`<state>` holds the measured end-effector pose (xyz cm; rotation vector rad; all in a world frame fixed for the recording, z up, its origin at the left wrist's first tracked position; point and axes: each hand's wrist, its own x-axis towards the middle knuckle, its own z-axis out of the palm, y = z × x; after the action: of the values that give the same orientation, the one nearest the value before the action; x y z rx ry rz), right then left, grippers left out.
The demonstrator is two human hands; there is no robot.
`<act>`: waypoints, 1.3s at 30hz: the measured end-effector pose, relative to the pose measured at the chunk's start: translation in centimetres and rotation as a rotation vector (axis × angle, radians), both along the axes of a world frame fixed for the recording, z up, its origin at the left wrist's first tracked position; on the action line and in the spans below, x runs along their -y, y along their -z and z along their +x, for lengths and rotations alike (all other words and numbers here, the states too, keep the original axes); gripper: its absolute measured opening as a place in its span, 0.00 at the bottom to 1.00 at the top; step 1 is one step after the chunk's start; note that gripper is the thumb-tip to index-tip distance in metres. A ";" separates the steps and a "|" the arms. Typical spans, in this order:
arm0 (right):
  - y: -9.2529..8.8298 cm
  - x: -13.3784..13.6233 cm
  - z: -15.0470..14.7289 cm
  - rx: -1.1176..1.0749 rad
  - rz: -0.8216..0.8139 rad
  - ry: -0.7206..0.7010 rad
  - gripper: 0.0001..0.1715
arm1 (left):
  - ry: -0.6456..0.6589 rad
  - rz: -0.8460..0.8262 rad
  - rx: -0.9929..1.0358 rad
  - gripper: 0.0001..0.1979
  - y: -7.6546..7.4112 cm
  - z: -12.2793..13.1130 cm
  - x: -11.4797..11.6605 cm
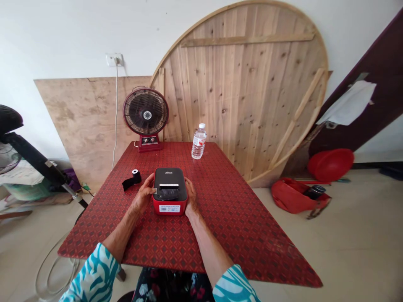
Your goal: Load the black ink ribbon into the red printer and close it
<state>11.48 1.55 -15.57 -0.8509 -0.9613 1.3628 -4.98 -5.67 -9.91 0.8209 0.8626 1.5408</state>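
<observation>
A small red and black label printer [170, 180] rests on the red patterned table [233, 218], its labelled front side facing me. My left hand [144, 195] grips its left side, the thumb near the front left corner of the black top. Against the right side lies my right hand [191, 197], its fingers curled round the far part of that side and partly hidden. To the left of my left hand a small roll of black tape or paper [136, 178] stands on the table, with a loose strip trailing from it.
At the table's back are a dark red fan [146, 117] and a clear water bottle [198, 144]. A round wooden tabletop [233, 92] leans on the wall. On the floor to the right lie a red bag [288, 197] and a red basin [332, 165].
</observation>
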 end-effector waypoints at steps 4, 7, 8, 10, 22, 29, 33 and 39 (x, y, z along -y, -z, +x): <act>-0.4 0.2 -0.2 -0.029 -0.069 0.047 0.29 | -0.058 -0.029 -0.016 0.38 0.0 0.6 0.0; -0.8 0.4 -0.2 -0.050 -0.068 0.040 0.27 | -0.090 -0.037 -0.015 0.40 0.2 0.6 -0.2; -1.0 0.5 -0.2 -0.059 -0.068 0.039 0.27 | -0.096 -0.037 -0.021 0.41 0.3 0.6 -0.2; -1.2 0.7 -0.2 -0.072 -0.063 0.036 0.27 | -0.103 -0.038 -0.044 0.42 0.3 0.5 -0.2; -0.9 0.4 -0.4 -0.082 0.011 0.038 0.27 | -0.099 -0.050 -0.127 0.40 -0.2 0.2 0.0; -0.7 0.1 -0.7 -0.079 0.034 0.045 0.25 | -0.143 0.033 -0.464 0.26 -1.5 -1.4 -0.5; -0.9 0.1 -0.6 -0.067 0.041 0.050 0.24 | -0.133 0.220 -0.976 0.08 -4.9 -0.8 -1.9; -1.3 0.1 -0.5 -0.060 0.058 0.055 0.23 | 0.157 0.115 -1.721 0.12 -7.6 2.4 -6.3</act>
<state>10.98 1.44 -14.30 -0.7833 -0.9199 1.3003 -2.55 0.62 -2.27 2.2714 1.7758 0.4094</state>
